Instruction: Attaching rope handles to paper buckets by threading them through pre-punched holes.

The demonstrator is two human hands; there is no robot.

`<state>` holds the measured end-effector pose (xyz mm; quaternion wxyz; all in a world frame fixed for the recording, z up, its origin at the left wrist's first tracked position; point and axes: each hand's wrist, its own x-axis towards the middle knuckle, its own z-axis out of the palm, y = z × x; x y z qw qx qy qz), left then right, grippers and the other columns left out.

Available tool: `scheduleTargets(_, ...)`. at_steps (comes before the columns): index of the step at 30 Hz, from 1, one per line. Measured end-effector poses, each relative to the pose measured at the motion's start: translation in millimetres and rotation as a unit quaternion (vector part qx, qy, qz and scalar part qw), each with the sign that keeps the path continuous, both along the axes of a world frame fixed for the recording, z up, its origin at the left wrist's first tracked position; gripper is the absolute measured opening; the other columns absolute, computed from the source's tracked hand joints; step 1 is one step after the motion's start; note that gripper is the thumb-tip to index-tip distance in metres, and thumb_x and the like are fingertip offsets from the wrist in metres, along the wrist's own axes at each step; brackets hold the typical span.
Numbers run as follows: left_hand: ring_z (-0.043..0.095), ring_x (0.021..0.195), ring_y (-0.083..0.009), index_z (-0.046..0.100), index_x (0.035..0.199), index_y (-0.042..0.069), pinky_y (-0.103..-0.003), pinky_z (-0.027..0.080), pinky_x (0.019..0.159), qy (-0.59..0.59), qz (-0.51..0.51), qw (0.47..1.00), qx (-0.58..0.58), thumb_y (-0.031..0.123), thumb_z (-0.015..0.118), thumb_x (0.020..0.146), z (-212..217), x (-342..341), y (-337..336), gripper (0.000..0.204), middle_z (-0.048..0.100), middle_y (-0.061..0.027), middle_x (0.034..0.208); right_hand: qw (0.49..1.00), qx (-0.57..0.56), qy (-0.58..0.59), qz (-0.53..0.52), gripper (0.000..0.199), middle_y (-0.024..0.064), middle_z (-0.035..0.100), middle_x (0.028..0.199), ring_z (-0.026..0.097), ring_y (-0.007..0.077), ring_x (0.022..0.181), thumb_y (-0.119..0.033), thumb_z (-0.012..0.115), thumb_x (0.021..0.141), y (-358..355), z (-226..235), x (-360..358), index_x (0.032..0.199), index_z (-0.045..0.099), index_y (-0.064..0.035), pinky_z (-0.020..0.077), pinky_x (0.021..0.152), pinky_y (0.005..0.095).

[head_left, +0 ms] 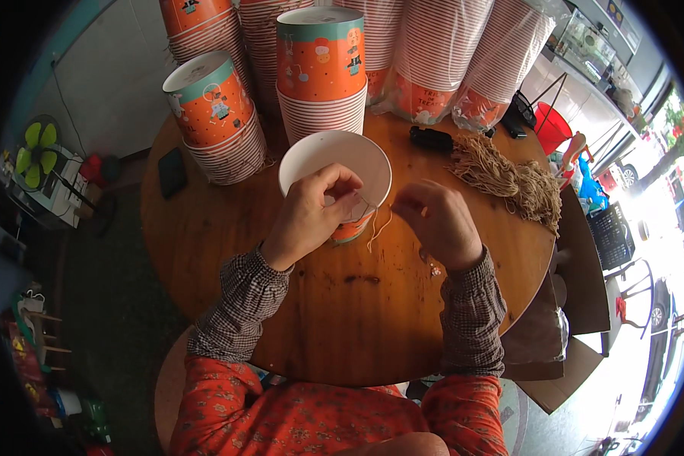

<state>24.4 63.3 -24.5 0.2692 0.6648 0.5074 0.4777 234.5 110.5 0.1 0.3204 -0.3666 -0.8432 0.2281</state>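
A white-lined paper bucket with an orange outside stands on the wooden table in front of me, its mouth tipped toward me. My left hand is at the bucket's near rim, thumb and forefinger closed on a thin beige string. The string passes at the rim, and a loose tail hangs down the outside. Just right of the rim, my right hand has its fingers curled together in a pinch. Whatever sits between those fingertips is too small to make out.
Nested orange buckets stand along the back, some in clear plastic. A shorter stack leans at left near a dark phone. Right lie a bundle of beige strings and a black object. Cardboard boxes stand beside the table.
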Motion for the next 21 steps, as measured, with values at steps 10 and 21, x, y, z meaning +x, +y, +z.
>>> scheduleTargets(10,0.068,0.087,-0.0151,0.057,0.107,-0.002,-0.028,0.052,0.080,-0.082,-0.044,0.995,-0.046,0.004,0.067,0.087,3,9,-1,0.023,0.069,-0.0090,0.093,0.983,-0.087,0.146,0.062,0.013,0.0086,0.064,0.082,0.060,0.0151,0.070,-0.010,0.074,0.081,2,-14,-21,0.088,0.069,-0.0002,0.0489,0.065,0.0291)
scheduleTargets(21,0.067,0.091,-0.0151,0.051,0.115,-0.001,-0.027,0.052,0.081,-0.099,-0.060,0.991,-0.073,0.006,0.068,0.088,3,6,0,0.032,0.069,-0.0116,0.098,0.967,-0.170,0.190,0.032,0.014,0.0057,0.066,0.081,0.061,0.0108,0.071,-0.011,0.072,0.084,9,-27,-28,0.089,0.067,0.0009,0.0484,0.065,0.0262)
